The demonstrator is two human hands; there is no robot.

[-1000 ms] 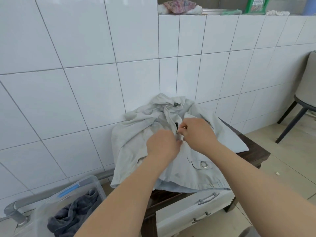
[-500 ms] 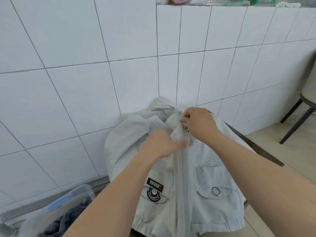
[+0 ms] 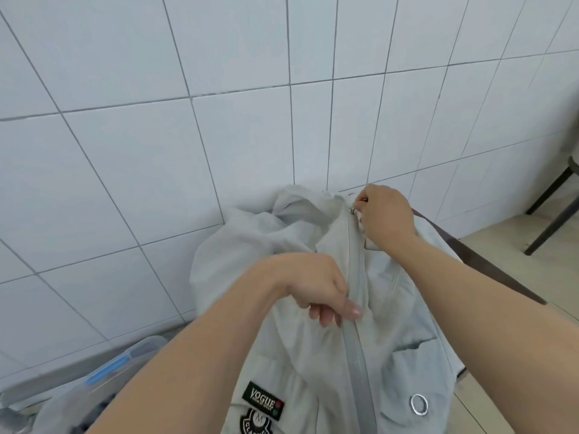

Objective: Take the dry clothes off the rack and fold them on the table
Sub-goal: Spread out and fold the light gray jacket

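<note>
A pale grey jacket (image 3: 313, 364) lies front up on the dark table (image 3: 488, 264), its top bunched against the tiled wall. A closed zipper (image 3: 355, 346) runs up its middle, with a black logo patch low on the left and a metal eyelet on the right pocket. My right hand (image 3: 383, 214) pinches the zipper pull near the collar. Lower down, my left hand (image 3: 319, 291) pinches the zipper strip with curled fingers. Most of the table is hidden under the jacket.
A clear plastic bin (image 3: 103, 380) with a blue latch stands at the lower left by the wall. Black chair legs (image 3: 551, 211) stand on the beige floor at the right. The white tiled wall is directly behind the table.
My right hand has drawn the zipper pull up the jacket toward the collar, closing the front. My left hand slid lower along the zipper. The view has tilted down and closer.
</note>
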